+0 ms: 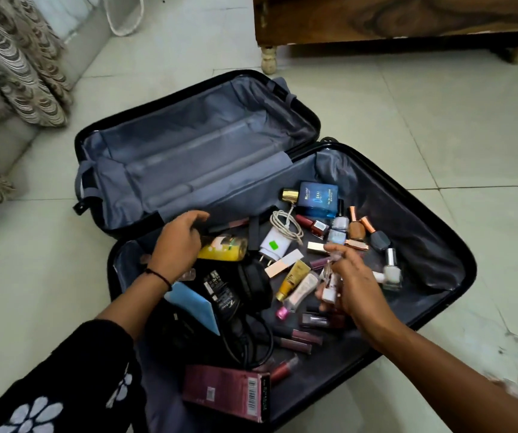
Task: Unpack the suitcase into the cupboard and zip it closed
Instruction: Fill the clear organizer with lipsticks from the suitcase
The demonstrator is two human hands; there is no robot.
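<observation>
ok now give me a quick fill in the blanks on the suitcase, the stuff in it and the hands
1. The suitcase lies ___ on the tiled floor.
2. The perfume box at the far edge of the clutter is ___.
3. The small bottles are held in the ___ hand.
4. The bottle by the left hand is ___.
Missing words: open; blue; right; yellow.
</observation>
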